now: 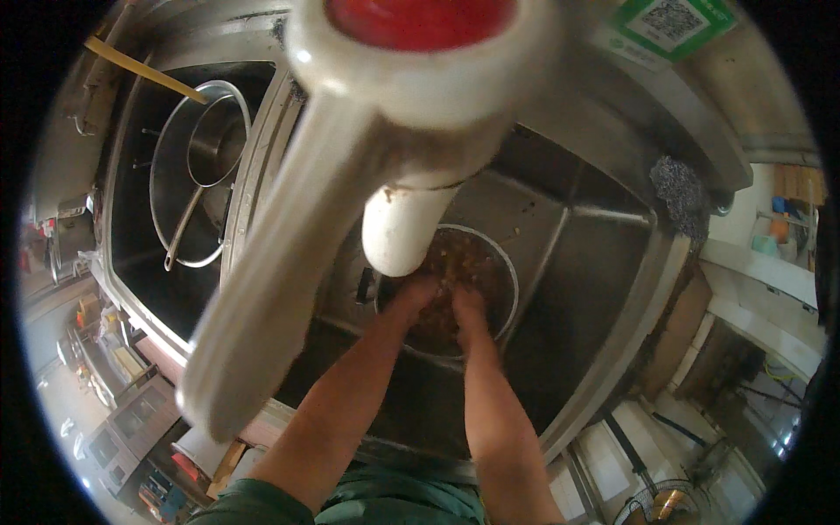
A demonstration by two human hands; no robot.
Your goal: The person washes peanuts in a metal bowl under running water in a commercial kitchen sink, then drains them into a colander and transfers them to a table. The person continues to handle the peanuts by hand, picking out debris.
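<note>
My left hand [419, 293] and my right hand [467, 303] both reach down into a round metal pot [516, 282] inside a deep stainless steel sink [590, 282]. Brownish water with many small brown and yellowish pieces [459, 259] fills the pot. The fingers are blurred and partly lost in the contents, so any grip is hidden. Close to the camera, a white tap [420, 92] with a red top and a long lever looms over the sink. Its spout [397, 230] points down just above my left hand and hides part of the pot's rim.
The left sink basin [125, 216] holds a large metal pot [157, 144] with a long-handled saucepan [213, 147] inside. A yellow stick [144, 69] leans over it. Steel wool [676, 190] lies on the right ledge. A wire strainer [663, 502] is low on the right.
</note>
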